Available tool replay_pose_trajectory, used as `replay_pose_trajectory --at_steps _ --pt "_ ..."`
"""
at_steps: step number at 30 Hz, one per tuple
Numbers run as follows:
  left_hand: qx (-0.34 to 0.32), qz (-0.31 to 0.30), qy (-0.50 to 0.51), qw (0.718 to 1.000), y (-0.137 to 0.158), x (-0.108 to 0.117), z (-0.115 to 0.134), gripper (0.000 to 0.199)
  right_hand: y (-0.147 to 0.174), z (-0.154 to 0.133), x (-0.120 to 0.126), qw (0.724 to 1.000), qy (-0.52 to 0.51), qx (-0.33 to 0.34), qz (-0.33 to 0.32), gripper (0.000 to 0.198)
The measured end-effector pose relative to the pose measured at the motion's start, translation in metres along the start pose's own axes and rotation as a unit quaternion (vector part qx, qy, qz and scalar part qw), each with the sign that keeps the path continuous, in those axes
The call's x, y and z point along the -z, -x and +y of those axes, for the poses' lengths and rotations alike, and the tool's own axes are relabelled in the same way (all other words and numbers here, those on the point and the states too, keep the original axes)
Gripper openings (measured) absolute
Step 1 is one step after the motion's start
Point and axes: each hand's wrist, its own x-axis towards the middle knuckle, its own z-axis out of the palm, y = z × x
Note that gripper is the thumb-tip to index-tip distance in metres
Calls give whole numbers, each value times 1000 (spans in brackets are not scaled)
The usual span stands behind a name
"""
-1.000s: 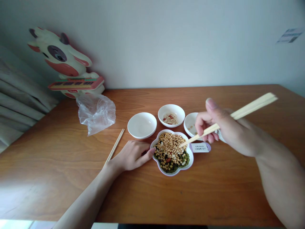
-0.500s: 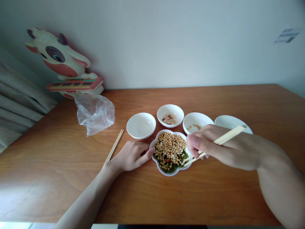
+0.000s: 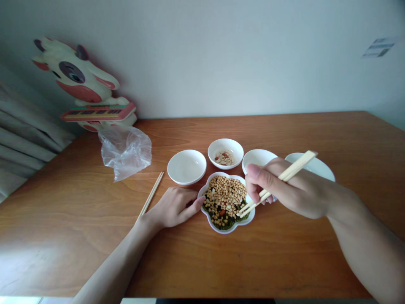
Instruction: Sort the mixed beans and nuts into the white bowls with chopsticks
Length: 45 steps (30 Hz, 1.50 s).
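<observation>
A white flower-shaped bowl [image 3: 224, 231] holds yellow soybeans, green mung beans and some peanuts, all mixed. My left hand [image 3: 177, 206] grips its left edge, thumb on the rim and the other fingers partly hidden. In my right hand [image 3: 281, 185] is a pair of wooden chopsticks [image 3: 297, 166], closed around by the fingers. Their tips touch the beans at the bowl's lower right; whether a bean is pinched between them is too small to tell. Behind stands a round white bowl [image 3: 225, 147] with peanuts. Another white bowl [image 3: 257, 156] is partly covered by my right hand.
To the left is a white bowl [image 3: 186, 166] with nothing in it; a fourth bowl [image 3: 319, 166] sits behind my right wrist. A second pair of chopsticks [image 3: 152, 192] lies beside my left forearm. Farther back are a crumpled plastic bag [image 3: 126, 152] and a cow-shaped toy keyboard [image 3: 98, 112].
My right hand has shifted slightly left, and the chopsticks now stand steeper, their tips a little farther left and up among the beans. My left hand stays in place.
</observation>
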Motion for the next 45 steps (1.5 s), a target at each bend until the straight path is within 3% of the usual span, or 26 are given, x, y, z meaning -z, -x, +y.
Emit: replay_pose_trajectory --at_steps 3,5,8,10,14,20,25,29,35,42,45 --pt "2 1 2 1000 -1 1 2 53 1 -2 6 998 -35 15 52 74" --pt "2 3 1 1000 -1 2 3 53 1 0 9 991 -50 32 120 74" --pt "0 4 -3 1000 -1 1 2 53 -2 7 8 970 -3 54 237 68" --pt "0 1 -5 1000 -1 1 1 53 -5 10 7 962 45 48 266 65" --pt "-3 2 -5 1000 -1 1 0 52 -6 11 7 971 13 41 233 66" --pt "-6 6 0 1000 -1 1 2 52 -2 -4 1 999 -25 24 -17 72" --pt "7 -2 5 1000 -1 3 4 54 -6 0 -11 996 18 49 -75 61" --pt "7 -8 2 1000 -1 4 4 54 -10 5 -17 990 26 104 -89 55" --pt "-5 -1 2 1000 -1 3 5 55 -15 5 -25 988 18 130 -87 49" --pt "-9 -3 4 1000 -1 2 3 53 -11 7 -22 991 11 127 -40 54" --pt "-6 -5 7 1000 -1 2 2 53 -6 5 -11 992 -7 125 24 62"
